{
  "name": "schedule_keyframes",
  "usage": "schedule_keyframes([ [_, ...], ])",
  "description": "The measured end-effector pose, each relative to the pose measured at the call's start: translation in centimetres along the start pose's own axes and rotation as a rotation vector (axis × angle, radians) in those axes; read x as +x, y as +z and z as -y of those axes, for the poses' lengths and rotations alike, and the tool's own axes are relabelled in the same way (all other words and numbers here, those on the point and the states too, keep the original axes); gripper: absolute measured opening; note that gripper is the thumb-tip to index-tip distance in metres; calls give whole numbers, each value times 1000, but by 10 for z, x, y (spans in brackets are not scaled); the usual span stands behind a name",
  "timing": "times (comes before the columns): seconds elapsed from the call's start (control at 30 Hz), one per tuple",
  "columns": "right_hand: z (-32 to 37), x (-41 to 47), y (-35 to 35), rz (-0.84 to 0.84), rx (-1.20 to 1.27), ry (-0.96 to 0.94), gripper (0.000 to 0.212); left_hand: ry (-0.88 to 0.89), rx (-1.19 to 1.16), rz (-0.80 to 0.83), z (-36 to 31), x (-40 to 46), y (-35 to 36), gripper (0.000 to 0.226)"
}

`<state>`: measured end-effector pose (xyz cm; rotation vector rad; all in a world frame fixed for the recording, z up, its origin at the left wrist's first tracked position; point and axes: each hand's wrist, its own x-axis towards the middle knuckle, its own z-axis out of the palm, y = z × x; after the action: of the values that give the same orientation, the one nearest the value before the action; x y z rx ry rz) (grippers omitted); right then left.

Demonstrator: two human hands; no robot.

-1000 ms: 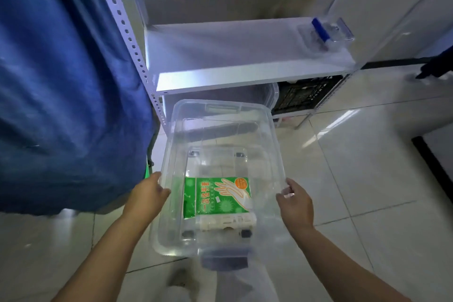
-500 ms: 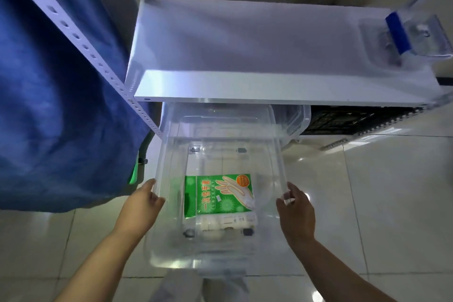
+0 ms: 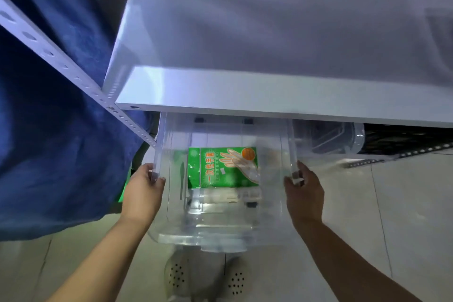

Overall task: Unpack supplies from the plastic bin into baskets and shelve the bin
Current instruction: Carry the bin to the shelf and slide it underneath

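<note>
I hold a clear plastic bin (image 3: 221,238) low in front of me. My left hand (image 3: 143,193) grips its left rim and my right hand (image 3: 304,193) grips its right rim. Its far end reaches under the white metal shelf (image 3: 269,95). A green packet of disposable gloves (image 3: 221,167) lies in the bin, with a pale flat item just in front of it. A dark plastic spoon lies along the bin's left side.
A blue cloth (image 3: 49,117) hangs at the left beside the perforated shelf post (image 3: 81,78). Under the shelf stand another clear bin (image 3: 331,140) and a black crate (image 3: 404,140). The floor is pale tile; my shoes (image 3: 206,277) show below the bin.
The bin has moved forward and down, its far end now passing under the shelf's front edge. Both hands keep their hold on the rims. The view has dropped closer to the shelf.
</note>
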<state>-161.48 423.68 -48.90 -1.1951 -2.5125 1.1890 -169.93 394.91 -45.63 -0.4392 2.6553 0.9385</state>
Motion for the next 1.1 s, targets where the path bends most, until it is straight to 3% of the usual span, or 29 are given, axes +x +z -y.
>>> schedule_keyframes([
  [0.13, 5, 35, 24, -22, 65, -14, 48, 54, -93, -48, -6, 35, 12, 27],
  [0.3, 11, 67, 43, -69, 70, -109, 47, 39, -112, -68, -15, 69, 25, 44],
  [0.63, 22, 62, 29, -21, -126, -193, 47, 92, -75, -61, -17, 67, 25, 34],
  [0.8, 28, 41, -30, -323, -162, -332, 28, 29, 135, 6, -7, 26, 15, 59],
  [0.9, 35, 58, -60, -445, -165, -142, 35, -36, 139, 47, -2, 0, 15, 61],
  [0.97, 43, 75, -70, -346, -77, 47, 44, -41, 79, 68, -1, -8, 16, 56],
  [1.1, 43, 91, -70, -154, 169, 165, 34, -43, -33, 91, 0, -10, 18, 52],
])
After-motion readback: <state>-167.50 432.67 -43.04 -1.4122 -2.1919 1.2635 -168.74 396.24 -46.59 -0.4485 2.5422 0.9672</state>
